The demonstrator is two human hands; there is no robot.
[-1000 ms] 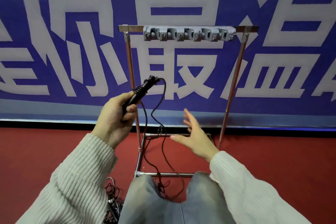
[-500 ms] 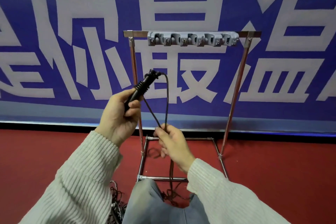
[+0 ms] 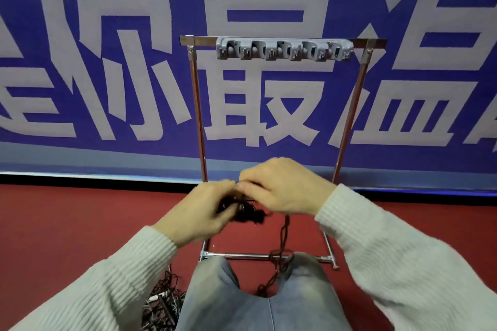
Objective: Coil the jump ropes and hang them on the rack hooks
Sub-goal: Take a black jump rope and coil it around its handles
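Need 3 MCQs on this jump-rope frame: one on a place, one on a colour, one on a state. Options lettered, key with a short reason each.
1. Where does the grey plastic hook strip sit?
A. on the metal rack's top bar
B. on the rack's base bar
C. on the floor

2. What colour is the floor?
A. green
B. red
C. grey

3. What is the state of the hooks?
A. each holds a rope
B. one holds a rope
C. none holds a rope

Key:
1 A, the strip is fixed along the top bar of the chrome metal rack.
2 B, red floor shows on both sides of the rack.
3 C, every hook is bare; the black jump rope is held in the left hand and right hand, its loose end trailing down to the lap.
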